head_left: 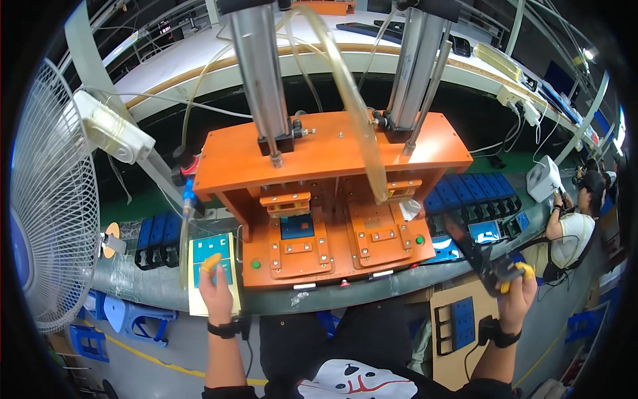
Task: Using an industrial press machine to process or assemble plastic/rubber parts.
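Note:
My left hand (216, 296), yellow covers on its fingertips, is over a pale yellow board (200, 303) carrying teal sheets (211, 247). Its thumb and finger are pinched together; whatever is between them is too small to make out. Out to the right, my right hand (517, 298) grips a black plastic frame (490, 267), tilted and blurred by motion. Between my hands stands an orange two-station press (332, 143). A dark blue panel (297, 227) lies in its left fixture (299, 257). No such panel shows in its right fixture (381, 243).
Black frames with blue panels (475, 189) line the bench right of the press; more frames (158, 234) stand left. A cardboard box (484, 300) below holds another blue-panelled frame (462, 324). A large fan (53, 199) is at left. Another person (570, 229) sits at right.

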`<state>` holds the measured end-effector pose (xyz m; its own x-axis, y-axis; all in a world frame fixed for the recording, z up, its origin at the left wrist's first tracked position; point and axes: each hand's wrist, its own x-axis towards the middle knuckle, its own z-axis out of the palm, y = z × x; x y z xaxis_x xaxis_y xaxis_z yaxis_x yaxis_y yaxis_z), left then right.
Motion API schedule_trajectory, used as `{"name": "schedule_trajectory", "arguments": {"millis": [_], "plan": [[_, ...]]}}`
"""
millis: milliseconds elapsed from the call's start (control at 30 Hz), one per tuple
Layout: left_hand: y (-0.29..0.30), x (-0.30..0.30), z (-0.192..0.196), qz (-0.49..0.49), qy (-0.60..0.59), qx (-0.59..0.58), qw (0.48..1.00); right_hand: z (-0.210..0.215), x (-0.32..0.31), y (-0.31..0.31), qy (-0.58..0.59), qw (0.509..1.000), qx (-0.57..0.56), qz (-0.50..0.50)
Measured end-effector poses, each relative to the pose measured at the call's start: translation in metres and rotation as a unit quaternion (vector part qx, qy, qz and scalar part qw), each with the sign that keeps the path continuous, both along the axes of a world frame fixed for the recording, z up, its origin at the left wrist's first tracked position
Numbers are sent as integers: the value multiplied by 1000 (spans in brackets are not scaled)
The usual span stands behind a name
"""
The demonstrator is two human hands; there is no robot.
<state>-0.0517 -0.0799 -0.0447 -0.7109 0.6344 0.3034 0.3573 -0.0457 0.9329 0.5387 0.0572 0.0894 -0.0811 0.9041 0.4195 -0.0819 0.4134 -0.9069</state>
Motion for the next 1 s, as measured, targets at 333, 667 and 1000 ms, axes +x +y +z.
{"name": "schedule_trajectory", "arguments": {"millis": [333, 667, 1000], "plan": [[-30, -28, -26, 16, 286, -313, 906, 17, -216, -11, -294, 840, 381, 248], [-29, -35, -19, 36, 267, -221, 937, -16, -334, 22, -421, 792, 411, 164], [-37, -98, -20, 6, 74, -186, 980, -5, -354, 20, -574, 731, 307, 203]]}}
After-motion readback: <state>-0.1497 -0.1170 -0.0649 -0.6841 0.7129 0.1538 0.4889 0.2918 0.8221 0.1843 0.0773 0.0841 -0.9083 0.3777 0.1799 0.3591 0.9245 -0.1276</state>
